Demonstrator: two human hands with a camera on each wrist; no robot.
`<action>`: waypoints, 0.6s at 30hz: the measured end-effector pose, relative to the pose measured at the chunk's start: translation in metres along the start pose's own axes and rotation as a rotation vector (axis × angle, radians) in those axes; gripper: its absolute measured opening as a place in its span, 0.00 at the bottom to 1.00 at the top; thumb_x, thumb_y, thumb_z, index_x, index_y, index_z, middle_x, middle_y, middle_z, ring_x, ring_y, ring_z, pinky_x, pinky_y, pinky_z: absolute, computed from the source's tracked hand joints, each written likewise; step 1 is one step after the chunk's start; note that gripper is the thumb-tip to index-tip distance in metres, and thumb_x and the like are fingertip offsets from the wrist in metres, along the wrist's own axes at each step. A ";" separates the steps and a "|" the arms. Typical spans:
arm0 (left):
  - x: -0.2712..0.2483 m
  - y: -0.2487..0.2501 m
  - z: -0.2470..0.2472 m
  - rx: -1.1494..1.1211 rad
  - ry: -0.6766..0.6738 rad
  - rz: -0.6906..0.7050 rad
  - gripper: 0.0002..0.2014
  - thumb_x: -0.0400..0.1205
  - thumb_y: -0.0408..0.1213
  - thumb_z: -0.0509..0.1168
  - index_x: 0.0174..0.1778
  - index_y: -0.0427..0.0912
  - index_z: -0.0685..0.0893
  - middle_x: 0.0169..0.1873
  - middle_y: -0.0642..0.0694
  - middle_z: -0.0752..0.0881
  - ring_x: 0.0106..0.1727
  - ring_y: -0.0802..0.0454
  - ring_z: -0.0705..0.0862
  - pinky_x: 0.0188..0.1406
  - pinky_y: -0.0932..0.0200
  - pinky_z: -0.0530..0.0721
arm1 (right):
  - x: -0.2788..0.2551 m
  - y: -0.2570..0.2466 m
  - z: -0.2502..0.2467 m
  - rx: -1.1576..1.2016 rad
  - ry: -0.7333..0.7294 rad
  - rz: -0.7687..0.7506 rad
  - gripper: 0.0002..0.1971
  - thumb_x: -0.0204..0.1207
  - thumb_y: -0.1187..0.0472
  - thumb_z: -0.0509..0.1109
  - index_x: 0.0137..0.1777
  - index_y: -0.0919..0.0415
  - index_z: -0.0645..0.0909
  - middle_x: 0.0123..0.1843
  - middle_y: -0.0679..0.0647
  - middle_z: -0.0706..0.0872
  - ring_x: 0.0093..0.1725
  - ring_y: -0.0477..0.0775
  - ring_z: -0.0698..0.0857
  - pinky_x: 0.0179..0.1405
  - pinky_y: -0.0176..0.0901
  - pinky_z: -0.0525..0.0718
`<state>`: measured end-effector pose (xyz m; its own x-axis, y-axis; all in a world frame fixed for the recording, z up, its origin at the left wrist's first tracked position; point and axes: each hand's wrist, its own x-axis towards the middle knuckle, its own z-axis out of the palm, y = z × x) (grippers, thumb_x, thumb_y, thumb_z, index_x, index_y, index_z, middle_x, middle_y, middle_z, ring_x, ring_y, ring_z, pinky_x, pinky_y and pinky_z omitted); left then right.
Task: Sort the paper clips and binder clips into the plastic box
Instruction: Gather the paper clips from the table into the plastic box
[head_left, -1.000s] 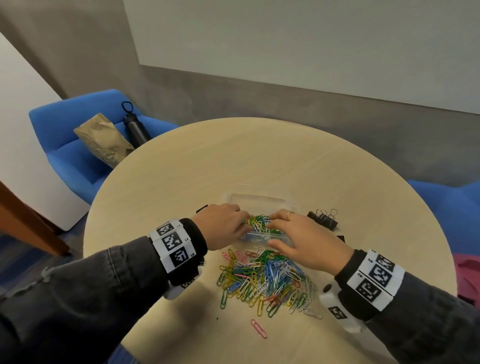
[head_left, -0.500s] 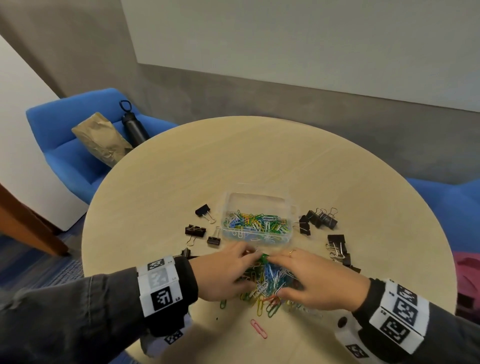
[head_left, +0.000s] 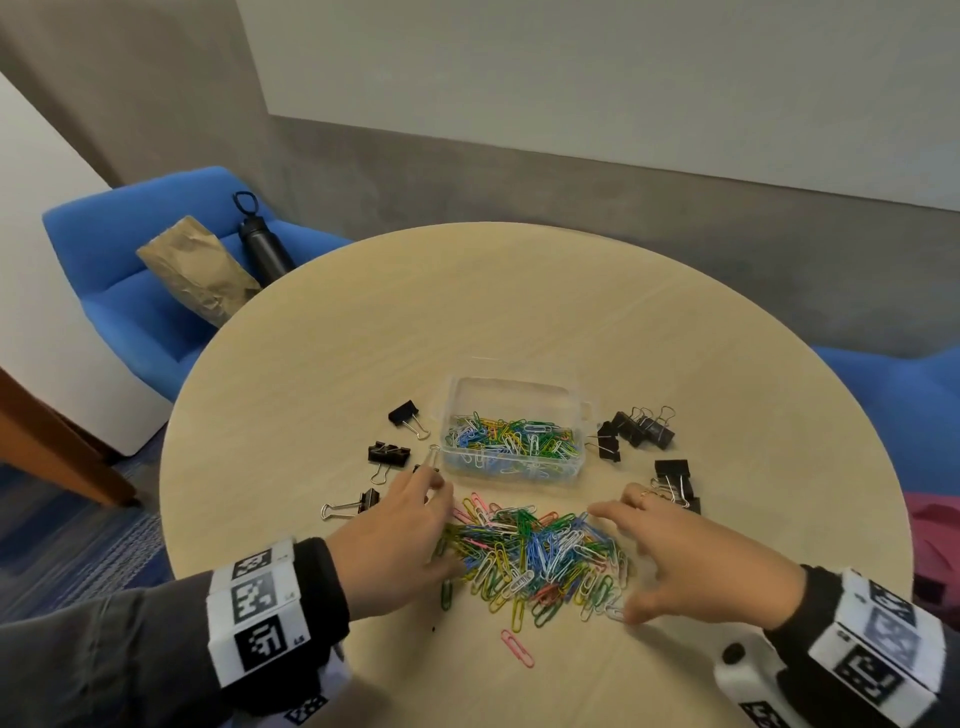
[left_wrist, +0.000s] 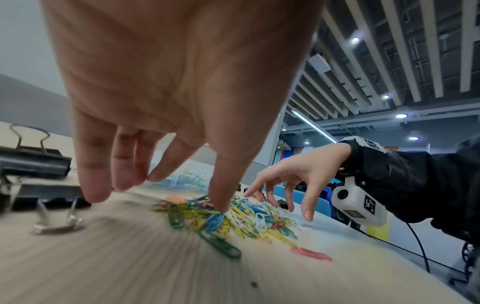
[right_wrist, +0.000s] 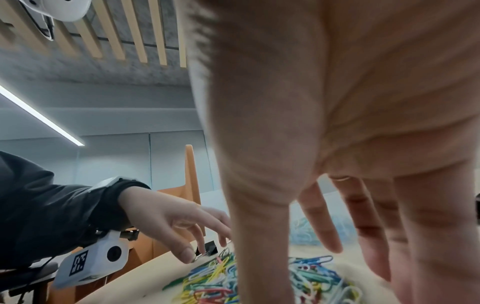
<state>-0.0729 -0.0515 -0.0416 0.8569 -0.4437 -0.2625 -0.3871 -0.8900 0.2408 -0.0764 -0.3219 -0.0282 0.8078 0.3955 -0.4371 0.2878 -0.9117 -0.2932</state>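
A clear plastic box (head_left: 581, 410) on the round table holds a layer of coloured paper clips. In front of it lies a loose pile of coloured paper clips (head_left: 535, 556) (left_wrist: 233, 216) (right_wrist: 259, 281). My left hand (head_left: 400, 540) flanks the pile's left side, fingers spread and relaxed, thumb tip on the clips (left_wrist: 218, 207). My right hand (head_left: 691, 551) flanks the right side, fingers spread above the clips, holding nothing. Black binder clips lie left of the box (head_left: 389, 454) and right of it (head_left: 636, 431).
One pink paper clip (head_left: 517, 647) lies apart near the front edge. A blue armchair (head_left: 140, 291) at the far left carries a brown paper bag (head_left: 200, 275) and a black bottle (head_left: 262, 244). The far half of the table (head_left: 519, 312) is bare wood.
Both hands came back from the box to the loose pile, closed over it, and have now spread apart to either side of it with fingers open.
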 end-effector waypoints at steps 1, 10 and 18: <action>0.001 0.001 0.001 -0.005 -0.005 -0.016 0.36 0.80 0.60 0.60 0.79 0.42 0.60 0.75 0.47 0.59 0.73 0.52 0.64 0.73 0.61 0.69 | 0.002 -0.002 0.002 0.001 0.000 0.008 0.52 0.61 0.45 0.82 0.82 0.47 0.55 0.59 0.42 0.63 0.58 0.45 0.73 0.57 0.33 0.76; 0.022 0.014 0.010 -0.146 -0.060 0.104 0.49 0.69 0.50 0.78 0.82 0.51 0.56 0.70 0.47 0.63 0.70 0.49 0.67 0.74 0.56 0.71 | 0.023 -0.027 0.012 0.014 0.054 -0.046 0.47 0.60 0.45 0.82 0.78 0.53 0.63 0.69 0.50 0.66 0.63 0.50 0.75 0.62 0.40 0.79; 0.037 0.022 0.000 0.022 0.070 0.150 0.20 0.80 0.36 0.68 0.68 0.47 0.76 0.61 0.46 0.79 0.61 0.46 0.80 0.59 0.53 0.79 | 0.032 -0.028 0.006 0.024 0.204 -0.099 0.17 0.71 0.54 0.76 0.60 0.46 0.83 0.53 0.42 0.78 0.49 0.41 0.77 0.49 0.34 0.77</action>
<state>-0.0496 -0.0878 -0.0462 0.8101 -0.5643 -0.1594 -0.5193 -0.8167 0.2518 -0.0618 -0.2830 -0.0388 0.8642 0.4500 -0.2249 0.3602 -0.8656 -0.3477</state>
